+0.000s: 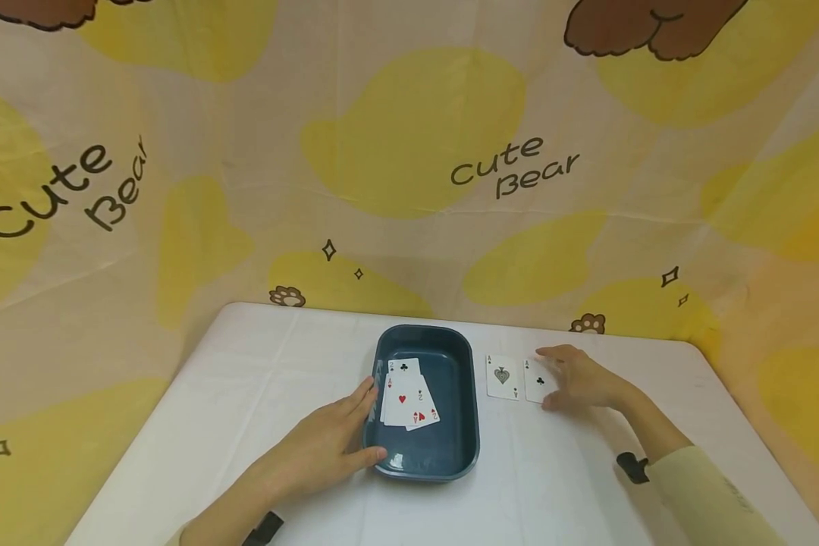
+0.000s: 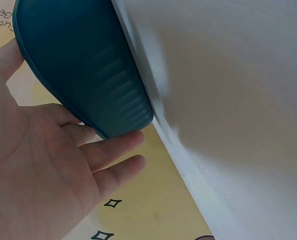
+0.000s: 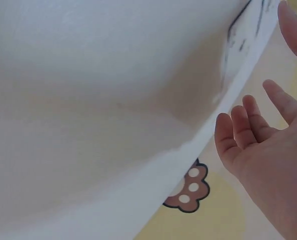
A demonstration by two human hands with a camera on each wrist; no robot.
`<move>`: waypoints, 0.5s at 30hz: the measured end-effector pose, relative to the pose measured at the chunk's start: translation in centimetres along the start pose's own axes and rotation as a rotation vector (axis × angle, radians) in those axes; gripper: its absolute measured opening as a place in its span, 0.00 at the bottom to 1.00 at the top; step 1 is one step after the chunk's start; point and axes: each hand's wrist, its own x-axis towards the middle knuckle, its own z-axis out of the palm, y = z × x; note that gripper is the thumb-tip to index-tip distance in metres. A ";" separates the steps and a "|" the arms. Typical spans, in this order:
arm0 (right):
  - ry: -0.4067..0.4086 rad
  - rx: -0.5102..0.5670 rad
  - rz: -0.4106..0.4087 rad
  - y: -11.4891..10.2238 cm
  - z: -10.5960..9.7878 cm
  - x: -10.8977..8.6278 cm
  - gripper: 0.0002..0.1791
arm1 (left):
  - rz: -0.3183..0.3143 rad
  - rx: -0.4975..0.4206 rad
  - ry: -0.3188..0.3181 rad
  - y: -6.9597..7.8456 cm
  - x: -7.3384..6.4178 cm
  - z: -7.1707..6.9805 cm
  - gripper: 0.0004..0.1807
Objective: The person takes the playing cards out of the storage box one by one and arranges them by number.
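Observation:
A dark blue tray (image 1: 457, 440) stands on the white table, with several overlapping playing cards inside. On top lies an ace of hearts (image 1: 402, 409); a two of clubs (image 1: 404, 366) shows behind it. My left hand (image 1: 321, 444) touches the tray's left side, thumb at the rim and other fingers along the wall. To the tray's right, an ace of spades (image 1: 501, 377) and an ace of clubs (image 1: 538, 381) lie face up side by side. Over the ace of clubs, my right hand (image 1: 580, 378) has thumb and forefinger spread at its near and far edges, partly covering it.
The white tabletop (image 1: 546, 470) ends against a yellow and cream printed cloth (image 1: 409, 152) hanging behind and at the sides. Dark bands sit on both wrists.

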 end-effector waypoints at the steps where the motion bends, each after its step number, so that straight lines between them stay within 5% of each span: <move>1: 0.001 0.018 0.006 -0.1 -0.2 -0.2 0.52 | 0.001 -0.001 0.001 0.0 0.0 0.0 0.52; 7: 0.008 0.128 0.020 -0.9 -0.9 -0.9 0.48 | 0.004 -0.017 0.002 0.1 -0.1 -0.1 0.52; 15: 0.037 0.136 0.006 -2.4 -1.3 -1.4 0.45 | 0.001 -0.016 0.001 0.2 -0.1 -0.2 0.52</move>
